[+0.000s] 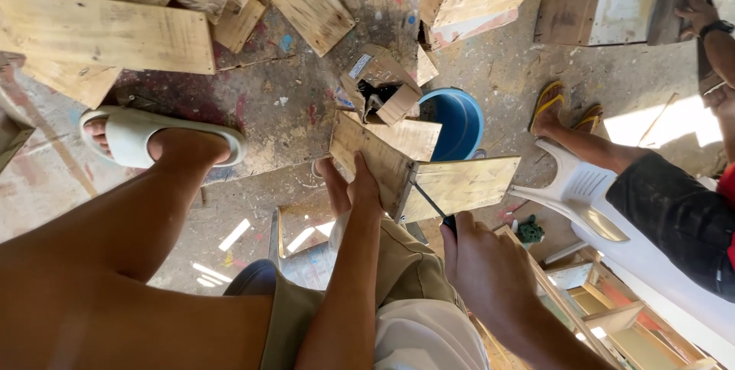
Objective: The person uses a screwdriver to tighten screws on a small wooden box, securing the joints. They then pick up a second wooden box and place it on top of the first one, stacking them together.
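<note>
My left hand (360,186) grips the near edge of a plywood piece (375,155) that meets a second plywood panel (463,185) at an angle. My right hand (482,263) is closed on the dark handle of a thin tool (432,203), a screwdriver or awl, whose tip touches the joint between the two panels. Both panels are held up over my lap, above the floor.
A blue bucket (459,121) and an open cardboard box (379,86) sit just beyond the panels. Wood offcuts (107,33) litter the dusty floor. My foot in a white slide (145,140) is at left. Another person sits on a white plastic chair (582,194) at right.
</note>
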